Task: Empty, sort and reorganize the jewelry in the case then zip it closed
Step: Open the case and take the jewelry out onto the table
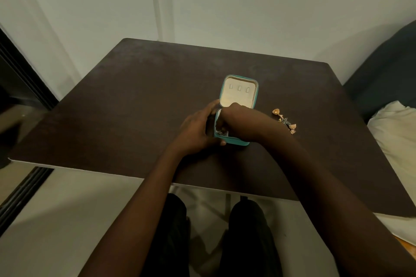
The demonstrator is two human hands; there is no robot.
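A small teal jewelry case (240,143) lies open on the dark table, its cream-lined lid (239,93) folded back with three small hooks. My left hand (198,128) grips the case's left side and steadies it. My right hand (236,121) reaches down into the base, its fingers hidden inside, so I cannot see whether they hold a piece. A few small pieces show in the base's near left corner (221,134). A little pile of gold jewelry (284,120) lies on the table to the right of the case.
The dark brown table (135,108) stands against a white wall. A dark sofa with a cream cushion (396,132) sits at the right. My knees show below the table's near edge.
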